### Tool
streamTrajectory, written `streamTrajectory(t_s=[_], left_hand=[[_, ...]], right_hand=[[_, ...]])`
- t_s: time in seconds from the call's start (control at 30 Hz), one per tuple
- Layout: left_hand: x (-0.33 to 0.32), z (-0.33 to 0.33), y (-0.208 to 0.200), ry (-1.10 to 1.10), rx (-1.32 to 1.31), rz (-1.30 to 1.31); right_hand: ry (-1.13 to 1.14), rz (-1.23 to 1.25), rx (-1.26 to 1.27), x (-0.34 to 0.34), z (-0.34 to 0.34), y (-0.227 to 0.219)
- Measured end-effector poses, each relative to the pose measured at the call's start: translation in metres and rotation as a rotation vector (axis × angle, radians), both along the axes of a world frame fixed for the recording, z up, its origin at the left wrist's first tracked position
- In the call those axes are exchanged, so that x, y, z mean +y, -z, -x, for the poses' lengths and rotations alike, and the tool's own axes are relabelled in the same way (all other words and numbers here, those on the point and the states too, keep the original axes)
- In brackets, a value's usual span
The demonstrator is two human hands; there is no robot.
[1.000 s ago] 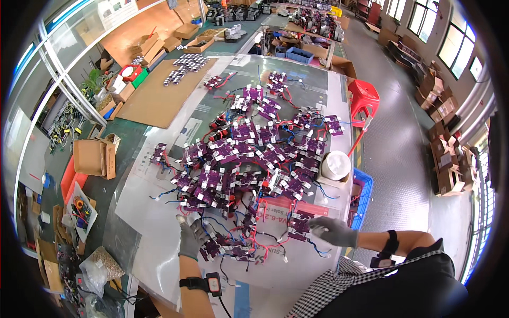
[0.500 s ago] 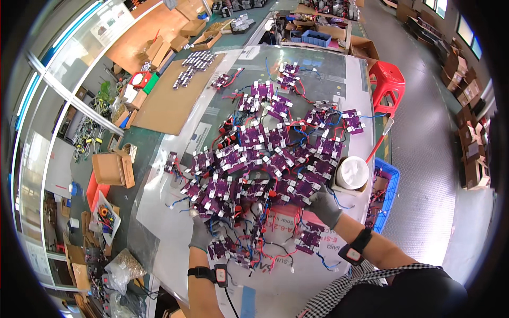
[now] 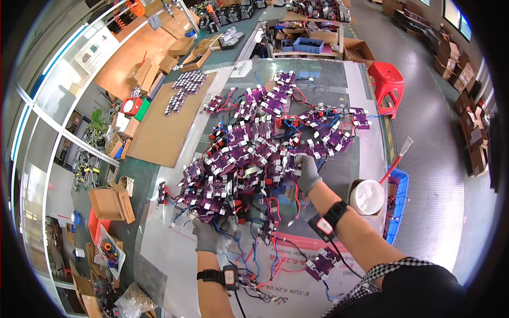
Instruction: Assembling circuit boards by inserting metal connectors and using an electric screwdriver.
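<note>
A heap of purple circuit boards (image 3: 220, 188) with white connectors and red, blue and black wires covers the middle of the table. My left hand (image 3: 208, 237), in a grey glove, is at the heap's near-left edge. Its thumb side is spread from the fingers, whose tips go under the boards and are partly hidden. My right hand (image 3: 308, 175), also gloved in grey, is at the heap's right side, its fingers curled against a board's edge and partly hidden. One loose board (image 3: 322, 263) lies nearer to me on the right, its wires trailing to the heap.
A white tub (image 3: 367, 197) stands at the table's right edge, a blue crate (image 3: 397, 206) beyond it. A red stool (image 3: 387, 87) is at the far right. Brown cardboard (image 3: 164, 127) with small parts lies at the far left, near an opened cardboard box (image 3: 111, 204).
My right hand has moved away from me and leftward, and boards on that side are bunched closer to the heap. The view has shifted. My left hand stays at the heap's near edge.
</note>
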State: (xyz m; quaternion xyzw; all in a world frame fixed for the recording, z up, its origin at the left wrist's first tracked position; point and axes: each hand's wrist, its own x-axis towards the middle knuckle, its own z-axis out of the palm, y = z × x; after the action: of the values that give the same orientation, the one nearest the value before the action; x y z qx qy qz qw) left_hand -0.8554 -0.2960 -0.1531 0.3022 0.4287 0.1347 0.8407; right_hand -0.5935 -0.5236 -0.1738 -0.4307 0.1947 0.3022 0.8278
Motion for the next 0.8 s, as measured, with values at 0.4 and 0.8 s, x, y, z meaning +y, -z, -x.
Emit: streamTrajectory(t_s=[0.4,0.8], left_hand=[[0.004,-0.024,0.022,-0.156,-0.211,-0.101],[-0.013,0.022,0.010,-0.082,-0.001,-0.087]], right_hand=[[0.075,0.126,-0.231,0.053,-0.108,0.004],[-0.218,0.317,-1.012,0.044,0.044,-0.078]])
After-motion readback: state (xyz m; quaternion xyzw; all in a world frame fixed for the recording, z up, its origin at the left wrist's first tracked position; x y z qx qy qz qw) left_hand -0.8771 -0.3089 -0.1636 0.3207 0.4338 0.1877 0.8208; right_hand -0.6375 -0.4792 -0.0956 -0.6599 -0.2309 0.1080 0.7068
